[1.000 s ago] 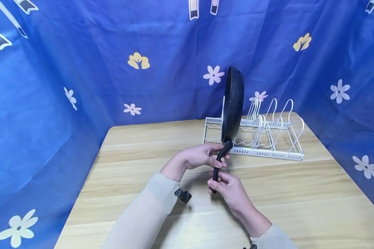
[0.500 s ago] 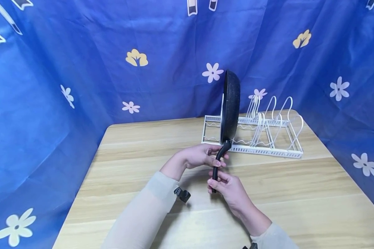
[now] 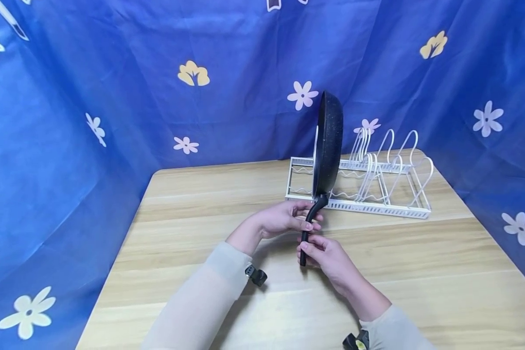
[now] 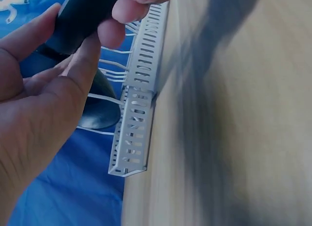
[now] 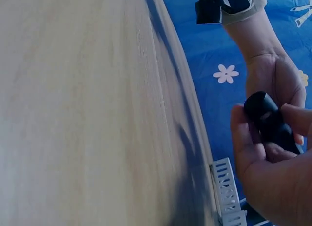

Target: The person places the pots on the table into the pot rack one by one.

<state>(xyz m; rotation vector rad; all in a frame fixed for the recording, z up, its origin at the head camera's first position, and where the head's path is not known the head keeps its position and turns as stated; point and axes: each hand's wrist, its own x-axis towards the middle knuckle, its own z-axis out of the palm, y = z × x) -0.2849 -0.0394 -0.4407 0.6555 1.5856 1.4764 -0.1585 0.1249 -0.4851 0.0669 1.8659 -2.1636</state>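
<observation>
A black speckled frying pan (image 3: 330,141) stands on its edge over the left part of a white wire pan rack (image 3: 376,209), its handle (image 3: 316,208) pointing towards me. My left hand (image 3: 282,218) holds the handle near the pan, thumb and fingers on either side of it. Lower down, my right hand (image 3: 330,257) pinches the handle near its end. From the left wrist, the dark pan body (image 4: 100,109) shows behind my left hand (image 4: 48,99), beside the rack wires. The right wrist view shows the rounded handle end (image 5: 263,106) between the fingers of my right hand (image 5: 273,177).
The rack's tall wire loops (image 3: 367,170) rise right of the pan, several of them bunched together. Under everything lies a wood-grain table (image 3: 192,214). Blue patterned cloth (image 3: 236,87) hangs close behind it and along both sides.
The head view has shifted slightly. Relative to the rack, the pan sits a little lower than one second ago. Both hands keep their hold on the handle.
</observation>
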